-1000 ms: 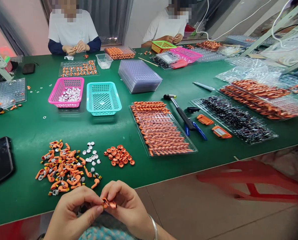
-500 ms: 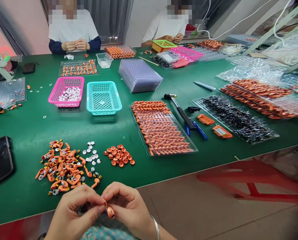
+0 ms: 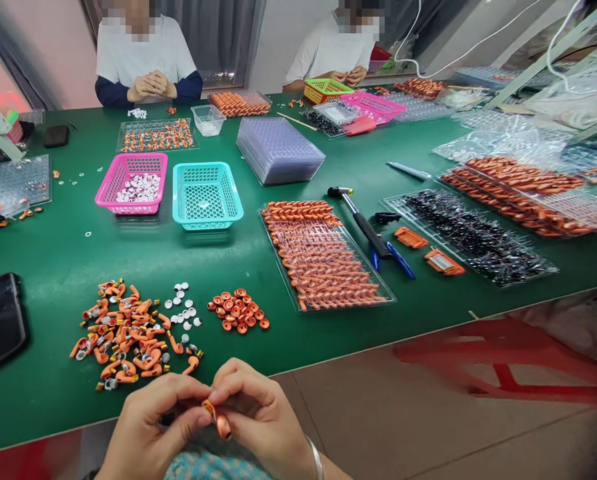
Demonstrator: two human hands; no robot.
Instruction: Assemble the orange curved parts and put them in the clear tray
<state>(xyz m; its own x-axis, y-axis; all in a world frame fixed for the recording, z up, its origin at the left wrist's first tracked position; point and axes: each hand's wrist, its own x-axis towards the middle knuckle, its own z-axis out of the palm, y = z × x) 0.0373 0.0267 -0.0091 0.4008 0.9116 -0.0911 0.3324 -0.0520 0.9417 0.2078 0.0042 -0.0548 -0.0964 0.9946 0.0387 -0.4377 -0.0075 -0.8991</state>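
At the table's near edge, both my hands pinch one small orange earbud shell point(image 3: 223, 425). Thumb and finger of my left hand point(image 3: 161, 417) grip its left end, where a yellowish inner part shows. My right hand point(image 3: 258, 413), with a white bangle at the wrist, holds the other side, and the glossy rounded end points down toward me. Just beyond my left hand lies a pile of orange earbud stems point(image 3: 133, 327) with bits of metal and yellow flex. Beside it are small white discs point(image 3: 184, 310) and a cluster of round orange caps point(image 3: 238, 311).
A pink basket point(image 3: 162, 180) of white pieces and a turquoise basket point(image 3: 178, 213) stand further back. Right of centre are a tray of orange shells point(image 3: 328, 267), a hammer point(image 3: 363, 223) and a tray of black wired parts point(image 3: 478, 233). A phone point(image 3: 1, 323) lies left. Two people sit opposite.
The earbud shell has turned slightly between my fingers, so more of its orange body and the yellowish inside shows. Across the table, the left person's hands have come together, clasped.
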